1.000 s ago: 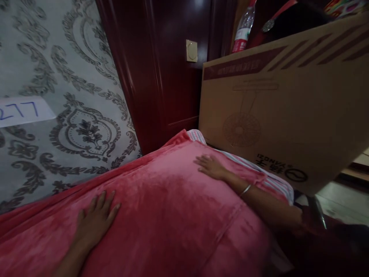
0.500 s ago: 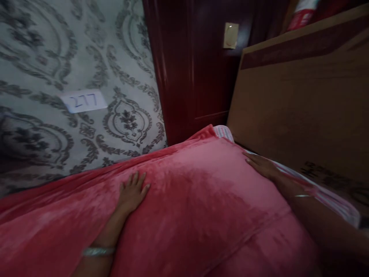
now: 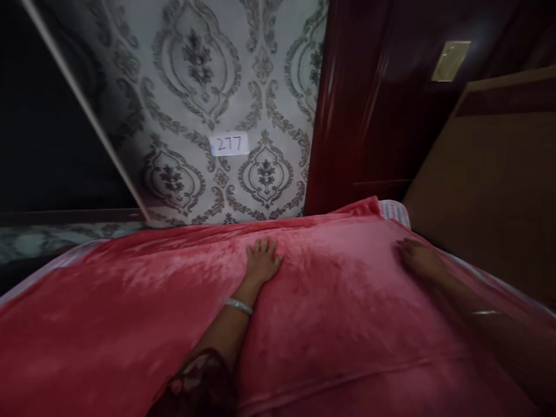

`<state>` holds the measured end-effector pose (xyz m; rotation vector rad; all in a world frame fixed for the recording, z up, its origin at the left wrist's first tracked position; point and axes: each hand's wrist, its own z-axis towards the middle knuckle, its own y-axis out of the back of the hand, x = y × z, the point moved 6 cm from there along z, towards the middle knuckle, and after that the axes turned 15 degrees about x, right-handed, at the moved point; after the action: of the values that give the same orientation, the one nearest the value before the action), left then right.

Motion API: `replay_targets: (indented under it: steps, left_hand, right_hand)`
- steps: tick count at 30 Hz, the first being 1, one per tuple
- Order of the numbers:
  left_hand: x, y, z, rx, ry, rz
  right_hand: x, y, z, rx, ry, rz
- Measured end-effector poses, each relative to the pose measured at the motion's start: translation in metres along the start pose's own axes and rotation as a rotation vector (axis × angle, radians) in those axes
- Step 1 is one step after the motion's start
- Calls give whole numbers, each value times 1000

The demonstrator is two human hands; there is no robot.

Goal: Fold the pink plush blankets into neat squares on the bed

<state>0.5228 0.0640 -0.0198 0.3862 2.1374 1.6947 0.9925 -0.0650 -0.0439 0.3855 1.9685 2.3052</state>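
Observation:
A red and pink plush blanket [image 3: 321,324] spreads across a bed, with a raised seam running over its near part. My left hand [image 3: 262,266] lies flat on the blanket toward the wall side, fingers spread and nothing in them. Close to the blanket's right edge is my right hand [image 3: 419,260], slightly blurred, its fingers loosely bent but not gripping anything I can see. Whether it presses on the cloth or hovers just over it is hard to say. A striped mattress corner [image 3: 395,211] shows from under the blanket at the far right.
Patterned wallpaper [image 3: 195,63] rises behind the bed, bearing a white card [image 3: 230,143] marked 277. Right of it are a dark red wooden panel [image 3: 360,116] with a switch plate [image 3: 452,61] and a large cardboard box [image 3: 495,174]. A dark framed panel [image 3: 56,127] stands at left.
The view has swung left, bringing the dark framed panel in. My left hand stays flat on the blanket; my right hand's fingers have gone from stretched out to more bent.

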Motion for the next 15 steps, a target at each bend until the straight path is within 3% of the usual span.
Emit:
replay_targets:
  steps: [5,8,11,15]
  left_hand:
    - [7,11,-9,41,-48,-54]
    - [39,27,-24,24,-22,-9]
    - [103,41,-46,21,97,13]
    - [202,42,-76,12,303,28]
  right_hand:
    - [203,-14,17,125,273,10]
    - [294,-22,18,225,363,25]
    - [340,-32,23,337,360,26]
    - [353,-48,30,368,335,-10]
